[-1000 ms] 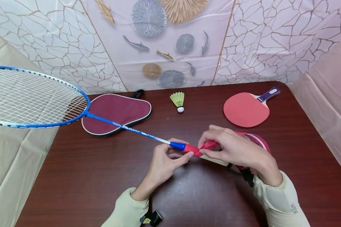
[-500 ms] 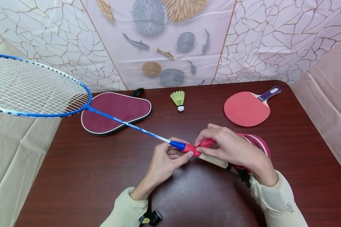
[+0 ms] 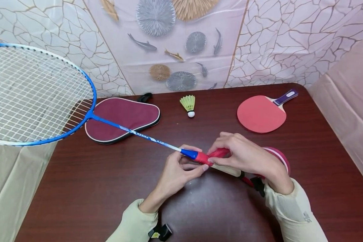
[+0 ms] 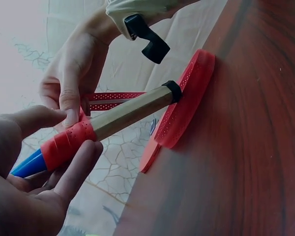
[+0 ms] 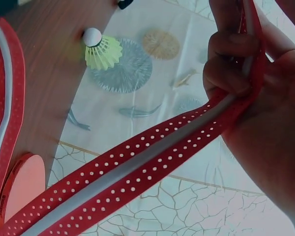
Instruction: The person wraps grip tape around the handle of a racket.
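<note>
Left hand (image 3: 175, 169) holds the racket (image 3: 143, 136) at the top of its handle, thumb and fingers about the turns just below the blue cone (image 3: 189, 153). Right hand (image 3: 245, 154), fingers curled, pinches the red tape (image 4: 61, 147) where it leaves the last turn. From there the bare handle (image 4: 132, 112) runs down beneath the right hand to a black end cap (image 4: 172, 91).

This looks like winding the tape down the handle, with most of it left to cover. It would go best if the left hand rolled the handle slowly while the right kept an even, snug pull, each turn overlapping the last so no bare strip shows. The left thumb should shift only once a new turn is pinned, or the wrap may slacken. Watch the pale stripe (image 5: 132, 161) by the right hand for any twist. The spare loop (image 4: 189, 105), under the right wrist, should feed freely; I cannot tell whether it touches the cap.
</note>
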{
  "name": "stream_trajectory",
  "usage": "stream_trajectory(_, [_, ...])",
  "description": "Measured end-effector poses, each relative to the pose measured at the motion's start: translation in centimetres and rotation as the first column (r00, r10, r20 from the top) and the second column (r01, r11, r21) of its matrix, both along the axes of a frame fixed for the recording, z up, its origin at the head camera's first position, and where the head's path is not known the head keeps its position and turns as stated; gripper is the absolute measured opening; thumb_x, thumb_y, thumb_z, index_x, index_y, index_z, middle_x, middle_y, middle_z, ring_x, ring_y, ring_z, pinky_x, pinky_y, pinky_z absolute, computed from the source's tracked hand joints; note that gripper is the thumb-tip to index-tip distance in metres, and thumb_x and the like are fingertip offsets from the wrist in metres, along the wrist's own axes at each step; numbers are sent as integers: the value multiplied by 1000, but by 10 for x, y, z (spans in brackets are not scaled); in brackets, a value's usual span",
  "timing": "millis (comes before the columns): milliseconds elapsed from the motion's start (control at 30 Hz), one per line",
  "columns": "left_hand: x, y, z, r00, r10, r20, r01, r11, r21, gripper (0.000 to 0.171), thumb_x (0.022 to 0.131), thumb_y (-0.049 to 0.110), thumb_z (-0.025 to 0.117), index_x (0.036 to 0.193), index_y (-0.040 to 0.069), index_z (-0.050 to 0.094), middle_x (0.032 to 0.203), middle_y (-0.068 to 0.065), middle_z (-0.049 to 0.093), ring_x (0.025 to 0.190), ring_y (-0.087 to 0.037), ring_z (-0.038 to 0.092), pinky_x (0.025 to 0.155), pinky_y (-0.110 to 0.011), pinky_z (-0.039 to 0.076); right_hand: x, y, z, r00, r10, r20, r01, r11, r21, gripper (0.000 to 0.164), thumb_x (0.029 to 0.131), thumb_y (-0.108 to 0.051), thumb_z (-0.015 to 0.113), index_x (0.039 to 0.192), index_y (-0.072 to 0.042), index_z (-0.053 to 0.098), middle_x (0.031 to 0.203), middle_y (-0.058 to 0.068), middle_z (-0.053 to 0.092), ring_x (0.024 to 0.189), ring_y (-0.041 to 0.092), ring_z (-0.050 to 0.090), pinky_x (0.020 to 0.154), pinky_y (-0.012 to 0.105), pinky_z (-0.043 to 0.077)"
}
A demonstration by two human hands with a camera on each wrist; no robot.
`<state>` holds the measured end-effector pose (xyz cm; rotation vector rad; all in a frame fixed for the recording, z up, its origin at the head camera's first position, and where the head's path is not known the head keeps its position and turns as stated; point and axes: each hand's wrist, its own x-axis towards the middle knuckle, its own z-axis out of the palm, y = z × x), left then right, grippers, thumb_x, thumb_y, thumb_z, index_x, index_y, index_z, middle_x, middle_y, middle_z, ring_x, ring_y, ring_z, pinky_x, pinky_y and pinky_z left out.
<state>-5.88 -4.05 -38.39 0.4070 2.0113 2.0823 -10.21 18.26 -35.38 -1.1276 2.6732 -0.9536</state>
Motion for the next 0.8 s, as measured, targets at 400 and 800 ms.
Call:
stream_trajectory(400, [2,1,0,999,18,-28,-19,998,-67,36,78,-4,80,109,-2,62,99,-14,69,82,-28,71,77,-35,58,1,-4,-1,999,32,26,-33,998,46,18,77,-31,85,90,-27,73,83,-18,60,77,3,51,63,21,47])
stream_trajectory(800, [0,-1,5,1000,-1,5,1,1000,-21,35,79,-7,78,110,-3,62,102,-14,67,85,-27,71,80,-36,57,0,6,6,995,70,66,-70,998,-3,17,81,-28,82,94,-31,72,87,-21,60,83,3,53,66,20,49])
